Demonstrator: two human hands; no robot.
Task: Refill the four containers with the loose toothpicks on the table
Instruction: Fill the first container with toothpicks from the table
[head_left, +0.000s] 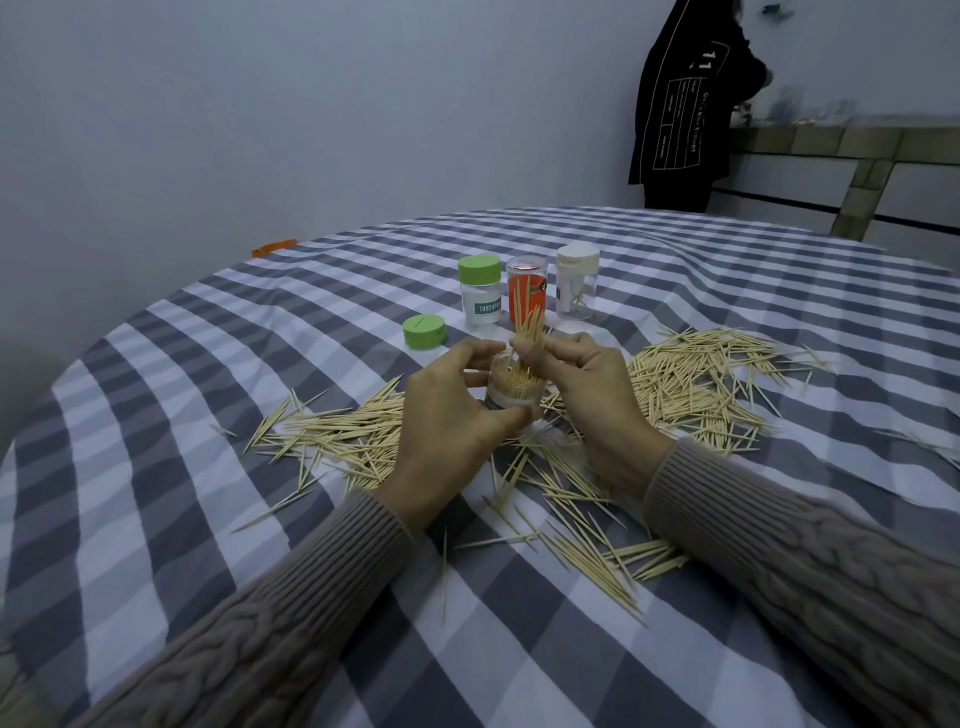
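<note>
Thin, pointed wooden toothpicks (691, 384) lie scattered across the grey-and-white checked cloth of the surface (208, 467). The left hand (447, 415) grips a clear open container (511, 389) packed with upright toothpicks; the right hand (587, 389) has its fingers pinched on a bundle (530, 332) entering it. A loose green lid (426, 331) sits nearby.

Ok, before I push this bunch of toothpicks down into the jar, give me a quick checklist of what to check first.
1. Jar steadied: left hand holds the open jar by its side. Ok.
2. Bunch secured: right hand pinches the toothpick bunch, tips over the mouth. Ok.
3. Room inside: the jar already looks packed near the rim. Cannot tell.
4. Lid within reach: loose green lid lies beside the jar. Ok.
5. Other containers: green-capped jar, orange-label jar and white-capped jar stand upright behind. Ok.
6. Table cleared: loose toothpicks are spread widely. Not ok.
</note>
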